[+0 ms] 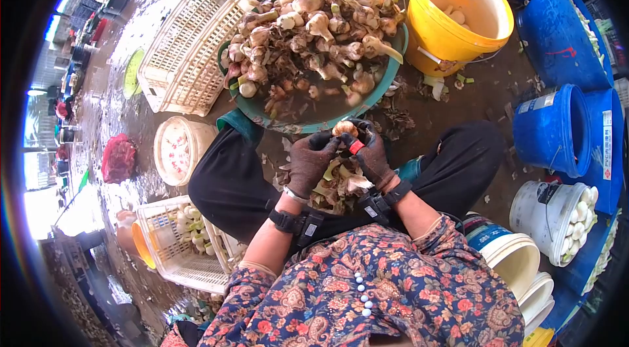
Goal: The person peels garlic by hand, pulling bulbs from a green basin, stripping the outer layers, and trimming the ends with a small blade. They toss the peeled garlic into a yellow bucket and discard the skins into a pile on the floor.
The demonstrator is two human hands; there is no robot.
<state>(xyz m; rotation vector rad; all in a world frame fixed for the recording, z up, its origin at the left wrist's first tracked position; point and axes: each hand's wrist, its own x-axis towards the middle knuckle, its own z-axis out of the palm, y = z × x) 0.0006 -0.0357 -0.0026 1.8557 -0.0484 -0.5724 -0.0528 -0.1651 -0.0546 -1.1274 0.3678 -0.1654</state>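
Observation:
A brownish garlic bulb (345, 128) is held between my two gloved hands, above my lap. My left hand (311, 165) has its fingers closed on the bulb's lower left side. On the other side, the fingers of my right hand (372, 158) curl around it, and a red band shows on one finger. Just beyond them stands a wide green basin (314, 127) heaped with unpeeled garlic bulbs (314, 33). Torn garlic skins and stalks (334, 193) lie below my hands, between my legs. Whether a small blade is in either hand cannot be made out.
A yellow bucket (426, 26) with a few pale bulbs inside stands right of the basin. White crates (190, 46) and a white bucket (213, 132) are on the left. Blue buckets (547, 131) and a white pail (538, 219) of peeled garlic line the right.

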